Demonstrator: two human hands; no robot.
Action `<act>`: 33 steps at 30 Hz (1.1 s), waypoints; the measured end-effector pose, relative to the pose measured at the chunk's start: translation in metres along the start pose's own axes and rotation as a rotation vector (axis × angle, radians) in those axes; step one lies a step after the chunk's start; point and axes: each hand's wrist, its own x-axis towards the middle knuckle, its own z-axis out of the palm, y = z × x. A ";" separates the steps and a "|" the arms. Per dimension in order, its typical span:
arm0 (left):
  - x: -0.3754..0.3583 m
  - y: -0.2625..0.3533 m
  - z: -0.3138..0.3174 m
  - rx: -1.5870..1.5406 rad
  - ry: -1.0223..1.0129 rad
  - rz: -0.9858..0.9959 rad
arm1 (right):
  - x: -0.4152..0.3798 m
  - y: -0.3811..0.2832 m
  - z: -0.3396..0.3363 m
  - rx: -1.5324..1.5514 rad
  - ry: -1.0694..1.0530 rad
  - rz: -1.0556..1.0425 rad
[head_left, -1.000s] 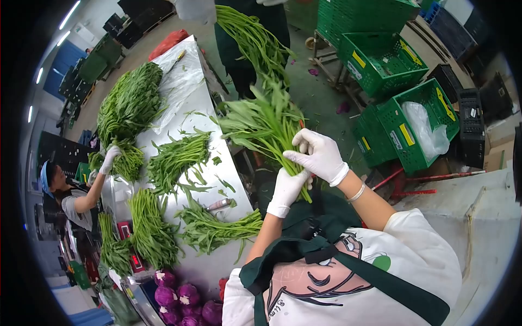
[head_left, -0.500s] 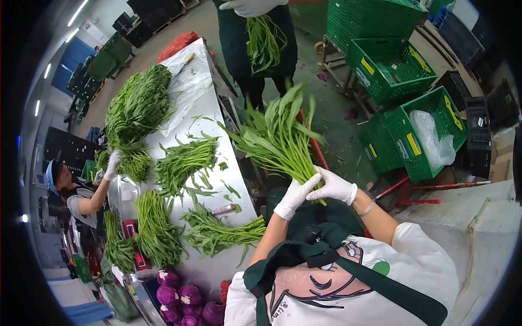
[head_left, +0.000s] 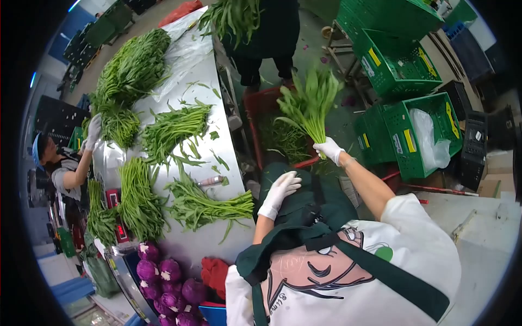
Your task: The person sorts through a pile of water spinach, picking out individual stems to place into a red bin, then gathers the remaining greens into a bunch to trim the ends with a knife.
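Observation:
My right hand [head_left: 329, 149], in a white glove, is closed round the stem ends of a bunch of water spinach [head_left: 312, 103]. The leaves point up and away from me, slightly smeared by motion. Below the bunch stands a red crate [head_left: 251, 122] with loose green trimmings [head_left: 283, 138] in it. My gloved left hand [head_left: 281, 191] holds nothing; its fingers are stretched out in front of my dark apron, near the table edge. On the metal table [head_left: 217, 239] to its left lie a pile of water spinach [head_left: 212, 206] and a knife-like handle [head_left: 211, 181].
More bundles [head_left: 138, 198] and a big heap of greens [head_left: 133, 65] cover the table. Purple cabbages [head_left: 168, 271] sit at the near end beside a red cloth [head_left: 215, 276]. Green crates [head_left: 399, 138] stand right. One co-worker [head_left: 68, 168] is at left, another stands ahead holding greens [head_left: 234, 22].
My left hand has let go of the bunch and moved down-left, opening. My right hand has carried the bunch upward, over the red crate. The co-worker ahead has shifted their greens leftward.

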 end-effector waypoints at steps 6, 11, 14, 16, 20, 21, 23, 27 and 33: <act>-0.025 -0.021 -0.033 -0.062 0.325 0.114 | -0.006 -0.057 -0.017 0.004 -0.084 0.060; -0.015 -0.049 -0.051 -0.121 0.383 0.062 | 0.013 -0.061 -0.029 -0.265 -0.125 0.004; 0.026 -0.062 -0.054 -0.159 0.157 -0.314 | 0.001 -0.103 -0.052 0.177 -0.171 0.119; 0.047 -0.065 -0.043 -0.089 0.198 -0.195 | 0.000 -0.096 -0.049 -0.182 -0.256 0.061; 0.111 -0.079 -0.059 0.244 0.501 0.597 | 0.001 -0.126 -0.054 0.005 -0.321 0.173; 0.098 -0.053 -0.050 -0.011 0.404 0.432 | -0.006 -0.125 -0.052 0.220 -0.319 0.192; 0.076 -0.025 -0.045 -0.103 0.256 0.304 | 0.001 -0.098 -0.053 -0.536 -0.315 -0.016; 0.049 -0.036 -0.057 -0.168 0.297 0.124 | 0.000 -0.108 -0.053 -0.389 -0.343 -0.122; 0.027 -0.049 -0.061 -0.398 0.160 -0.031 | -0.049 -0.163 -0.008 -0.097 -0.561 -0.167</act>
